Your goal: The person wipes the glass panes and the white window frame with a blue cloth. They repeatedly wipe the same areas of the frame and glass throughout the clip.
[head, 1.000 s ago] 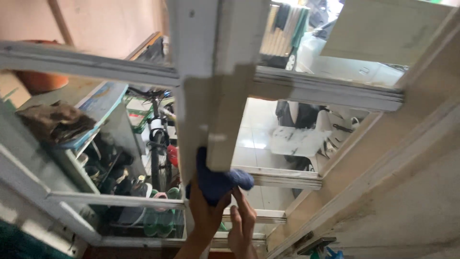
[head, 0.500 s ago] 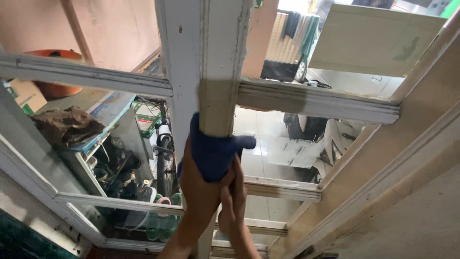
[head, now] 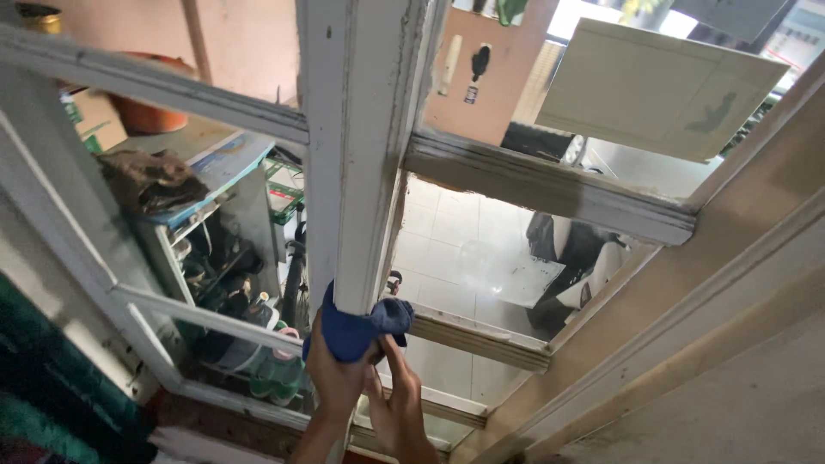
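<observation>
1. While both arms reach up from the bottom edge of the view, the left hand (head: 337, 378) is closed around a blue cloth (head: 352, 326), its fingers curled and gripping the bunched fabric
2. That cloth sits pressed against the white vertical post (head: 361, 146) of the window frame, wrapped partly round its lower end, just where the post meets a lower horizontal bar (head: 477, 337)
3. Just beside it, the right hand (head: 397, 404) is loosely open, its fingers extended upward; the fingertips (head: 384, 345) touch the right-hand fold of the cloth, pinching or steadying it, though the exact grip cannot be told
4. Both hands lie close together, touching near the wrists
5. Behind the left pane stands a cluttered shelf unit (head: 206, 223) with green bottles (head: 275, 369) at its foot; behind the right pane lies a pale tiled floor (head: 455, 258)
</observation>
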